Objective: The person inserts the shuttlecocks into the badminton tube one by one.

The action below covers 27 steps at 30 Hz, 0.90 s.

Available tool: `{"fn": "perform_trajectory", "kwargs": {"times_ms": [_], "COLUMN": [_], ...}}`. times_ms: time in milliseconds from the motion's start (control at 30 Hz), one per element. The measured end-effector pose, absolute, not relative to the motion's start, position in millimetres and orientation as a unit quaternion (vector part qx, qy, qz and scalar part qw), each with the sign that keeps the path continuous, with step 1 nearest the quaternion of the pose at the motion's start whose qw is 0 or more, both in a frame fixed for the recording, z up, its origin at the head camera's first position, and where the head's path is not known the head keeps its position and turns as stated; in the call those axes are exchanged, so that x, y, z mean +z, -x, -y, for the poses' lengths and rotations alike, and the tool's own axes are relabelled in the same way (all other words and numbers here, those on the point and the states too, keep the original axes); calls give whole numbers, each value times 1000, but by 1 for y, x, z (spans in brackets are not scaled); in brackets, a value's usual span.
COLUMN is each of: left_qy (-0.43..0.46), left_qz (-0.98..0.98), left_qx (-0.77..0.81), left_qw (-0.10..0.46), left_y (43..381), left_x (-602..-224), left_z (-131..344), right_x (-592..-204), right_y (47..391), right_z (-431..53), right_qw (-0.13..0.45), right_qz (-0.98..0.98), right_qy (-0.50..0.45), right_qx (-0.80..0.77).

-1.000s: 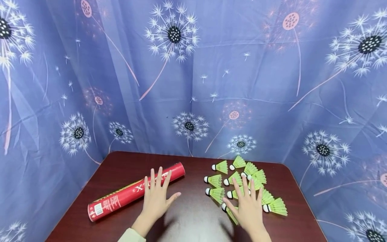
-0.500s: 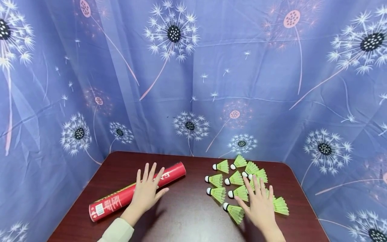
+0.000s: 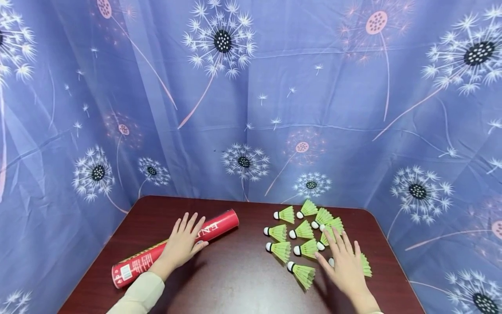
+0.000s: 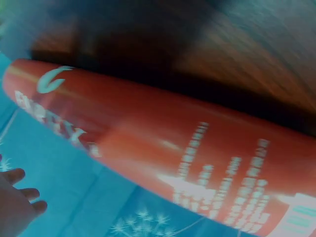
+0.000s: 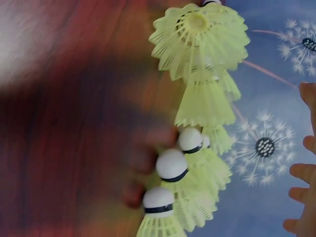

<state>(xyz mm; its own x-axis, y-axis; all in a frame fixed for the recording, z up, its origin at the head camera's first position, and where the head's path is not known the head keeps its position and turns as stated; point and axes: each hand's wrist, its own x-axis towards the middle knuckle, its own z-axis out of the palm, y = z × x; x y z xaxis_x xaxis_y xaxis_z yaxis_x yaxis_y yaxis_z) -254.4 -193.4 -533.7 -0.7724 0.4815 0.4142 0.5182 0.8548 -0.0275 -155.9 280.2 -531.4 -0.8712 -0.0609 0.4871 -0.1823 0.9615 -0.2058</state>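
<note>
In the head view a red shuttlecock tube [image 3: 137,266] with white lettering lies slantwise on the left of the table. My left hand [image 3: 178,246] is over its middle, fingers extended and thumb out to the side, hiding part of the lettering. The left wrist view shows the tube [image 4: 148,133] close up, with the hand's fingertips [image 4: 29,193] at lower left. Several yellow-green shuttlecocks with white heads, one of them the front shuttlecock [image 3: 303,274], lie on the right. Over the rightmost ones hangs my right hand [image 3: 345,266], fingers spread, partly covering them.
The dark red-brown table [image 3: 235,270] has rounded far corners. A blue curtain [image 3: 274,87] printed with dandelions hangs right behind it and along both sides. Between tube and shuttlecocks lies a stretch of bare tabletop.
My left hand has moved left along the tube, uncovering its far end. My right hand has shifted right, so more of the middle shuttlecocks show. Tube and shuttlecocks stay in place.
</note>
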Motion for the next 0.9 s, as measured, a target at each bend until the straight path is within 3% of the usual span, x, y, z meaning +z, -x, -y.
{"fn": "perform_trajectory", "kwargs": {"times_ms": [333,900], "left_qy": [245,265], "left_qz": [955,951], "left_qx": [-56,-59], "left_qw": [155,149], "left_y": [258,260], "left_x": [-550,-573], "left_z": [213,230], "right_x": [-535,-553], "right_y": [152,139], "right_z": [-300,-358], "right_qw": [246,225], "right_qz": [957,960], "right_qy": [-56,-26], "right_qx": [147,163]}}
